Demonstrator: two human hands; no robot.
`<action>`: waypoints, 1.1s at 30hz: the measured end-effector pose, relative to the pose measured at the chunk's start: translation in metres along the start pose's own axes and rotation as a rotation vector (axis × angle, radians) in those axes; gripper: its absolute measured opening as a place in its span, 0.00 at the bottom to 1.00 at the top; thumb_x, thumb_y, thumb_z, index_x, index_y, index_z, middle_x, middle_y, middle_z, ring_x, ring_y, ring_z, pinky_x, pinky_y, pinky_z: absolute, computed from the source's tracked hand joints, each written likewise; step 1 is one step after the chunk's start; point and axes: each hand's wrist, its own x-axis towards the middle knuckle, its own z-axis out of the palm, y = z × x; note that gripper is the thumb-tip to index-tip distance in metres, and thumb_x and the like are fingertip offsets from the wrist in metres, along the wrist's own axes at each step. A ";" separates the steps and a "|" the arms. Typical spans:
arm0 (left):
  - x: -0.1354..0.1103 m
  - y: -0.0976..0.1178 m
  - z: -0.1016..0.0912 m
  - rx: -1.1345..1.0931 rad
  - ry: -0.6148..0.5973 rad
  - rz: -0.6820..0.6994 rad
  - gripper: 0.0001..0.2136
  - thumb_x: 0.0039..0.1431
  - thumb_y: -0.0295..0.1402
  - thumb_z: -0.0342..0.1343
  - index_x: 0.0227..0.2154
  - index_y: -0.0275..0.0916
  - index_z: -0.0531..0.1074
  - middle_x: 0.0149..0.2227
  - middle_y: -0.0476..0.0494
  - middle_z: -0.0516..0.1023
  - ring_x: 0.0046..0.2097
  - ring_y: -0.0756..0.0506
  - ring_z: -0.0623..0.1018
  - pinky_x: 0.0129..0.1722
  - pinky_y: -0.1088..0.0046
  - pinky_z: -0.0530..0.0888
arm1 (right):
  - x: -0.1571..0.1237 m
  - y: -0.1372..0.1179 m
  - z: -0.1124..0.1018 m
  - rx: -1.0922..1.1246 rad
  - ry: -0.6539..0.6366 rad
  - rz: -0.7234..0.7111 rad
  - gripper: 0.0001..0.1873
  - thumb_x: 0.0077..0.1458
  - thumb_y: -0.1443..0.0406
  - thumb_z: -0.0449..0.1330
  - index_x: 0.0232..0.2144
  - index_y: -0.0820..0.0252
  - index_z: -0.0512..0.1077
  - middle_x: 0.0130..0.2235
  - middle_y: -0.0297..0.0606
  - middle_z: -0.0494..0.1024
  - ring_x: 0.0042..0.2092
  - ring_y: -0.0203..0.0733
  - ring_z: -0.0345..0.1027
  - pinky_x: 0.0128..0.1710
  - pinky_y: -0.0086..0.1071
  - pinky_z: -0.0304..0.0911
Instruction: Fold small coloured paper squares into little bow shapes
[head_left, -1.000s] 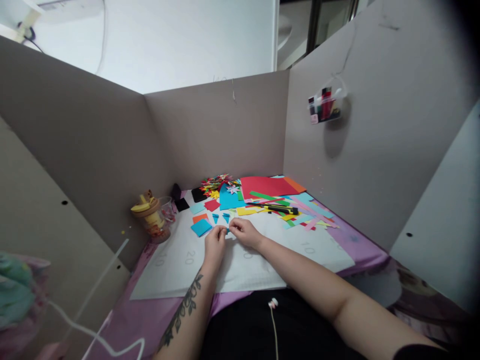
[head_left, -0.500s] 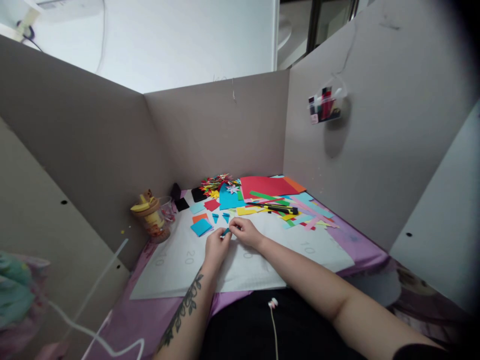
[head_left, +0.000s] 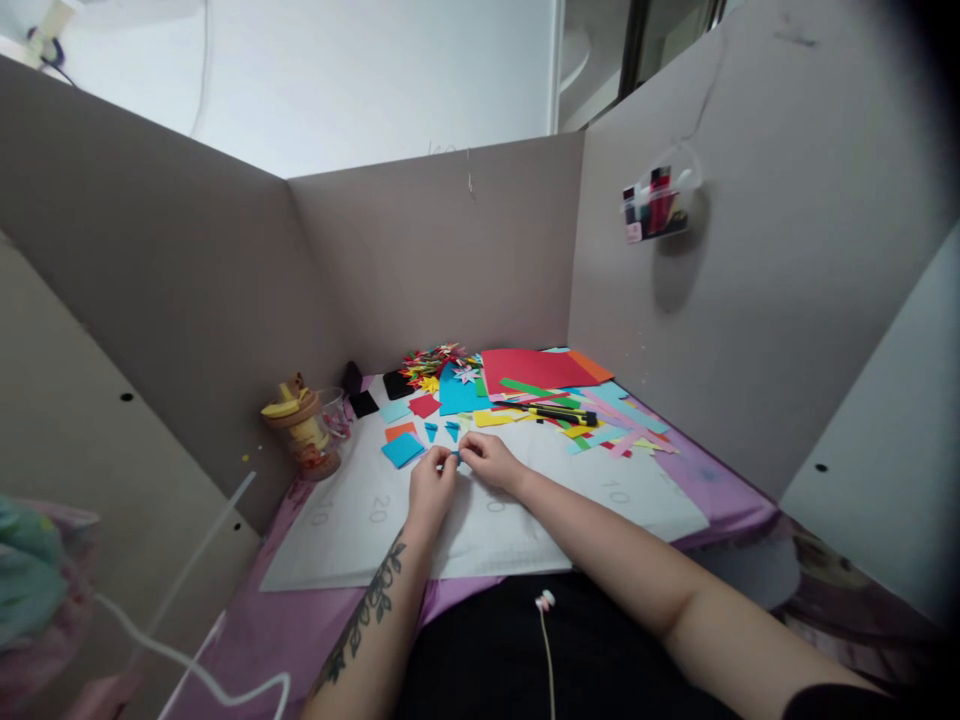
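My left hand and my right hand meet over the white cutting mat, fingertips pinched together on a small blue paper piece. Most of that piece is hidden by my fingers. Just beyond lie two small folded blue pieces and a stack of blue and orange paper squares.
Loose coloured paper sheets and strips cover the far right of the mat, with a yellow-black utility knife on them. A pile of folded paper stars sits at the back. A jar with a yellow lid stands at the left. Cardboard walls enclose the desk.
My fingers have closed tighter on the blue piece, working it between both hands. The camera view has tipped slightly.
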 end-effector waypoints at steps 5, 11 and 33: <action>0.000 -0.001 0.000 -0.002 -0.010 -0.019 0.08 0.55 0.35 0.48 0.28 0.38 0.70 0.29 0.47 0.75 0.33 0.48 0.73 0.32 0.74 0.66 | -0.001 -0.001 0.000 -0.070 -0.057 0.013 0.06 0.49 0.69 0.52 0.24 0.62 0.68 0.24 0.31 0.69 0.28 0.33 0.60 0.30 0.26 0.55; -0.001 -0.003 -0.001 0.048 -0.017 0.003 0.09 0.56 0.34 0.46 0.27 0.38 0.69 0.28 0.48 0.74 0.31 0.48 0.72 0.32 0.74 0.65 | -0.002 -0.005 0.000 -0.079 -0.077 0.013 0.06 0.49 0.68 0.53 0.25 0.62 0.70 0.25 0.32 0.70 0.28 0.33 0.61 0.30 0.25 0.55; 0.001 -0.001 -0.003 -0.126 0.073 -0.148 0.10 0.54 0.37 0.48 0.24 0.36 0.67 0.23 0.49 0.70 0.28 0.49 0.69 0.28 0.76 0.64 | 0.003 0.011 -0.007 0.311 0.054 0.156 0.13 0.38 0.71 0.48 0.29 0.61 0.68 0.28 0.33 0.71 0.30 0.35 0.64 0.32 0.29 0.61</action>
